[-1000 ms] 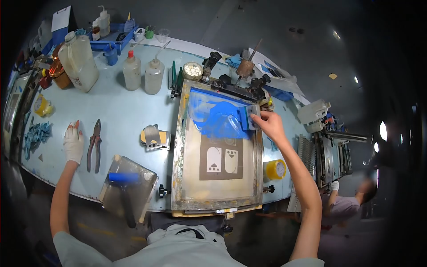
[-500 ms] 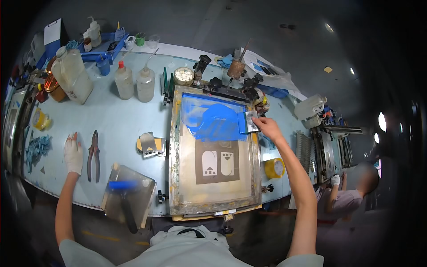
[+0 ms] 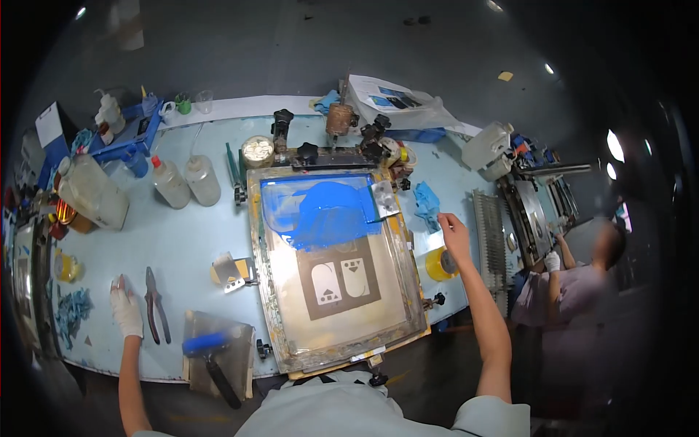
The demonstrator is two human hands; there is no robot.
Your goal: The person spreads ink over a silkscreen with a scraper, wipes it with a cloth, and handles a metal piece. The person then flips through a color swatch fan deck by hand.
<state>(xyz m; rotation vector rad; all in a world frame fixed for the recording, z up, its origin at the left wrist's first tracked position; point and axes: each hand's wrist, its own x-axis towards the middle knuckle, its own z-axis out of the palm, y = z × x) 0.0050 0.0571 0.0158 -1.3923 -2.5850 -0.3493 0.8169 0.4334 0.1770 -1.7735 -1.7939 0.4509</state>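
Observation:
My left hand (image 3: pixel 127 309), in a white glove with bare fingertips, lies flat on the table with its fingers stretched out. Beside it are pliers (image 3: pixel 155 306) with dark handles. My right hand (image 3: pixel 454 237) is bare, its fingers curled together at the lower edge of a crumpled blue cloth (image 3: pixel 427 202); whether they grip the cloth is hidden. A roll of yellow tape (image 3: pixel 439 264) sits just left of that wrist. On the screen-printing frame (image 3: pixel 271 306), blue ink (image 3: pixel 331 215) covers the far part of the mesh. A small metal-backed squeegee (image 3: pixel 386 199) rests at its right edge.
A blue-headed roller (image 3: pixel 207 344) lies on a board at the front edge. Wash bottles (image 3: pixel 202 182) and a large jug (image 3: pixel 95 193) stand at the left. Black clamp knobs (image 3: pixel 308 151) line the frame's back. Another person (image 3: pixel 568 288) works at the right.
My right hand has let go of the squeegee and moved right and down to the blue cloth. The squeegee stays on the frame. The whole view has shifted; my left hand still lies flat.

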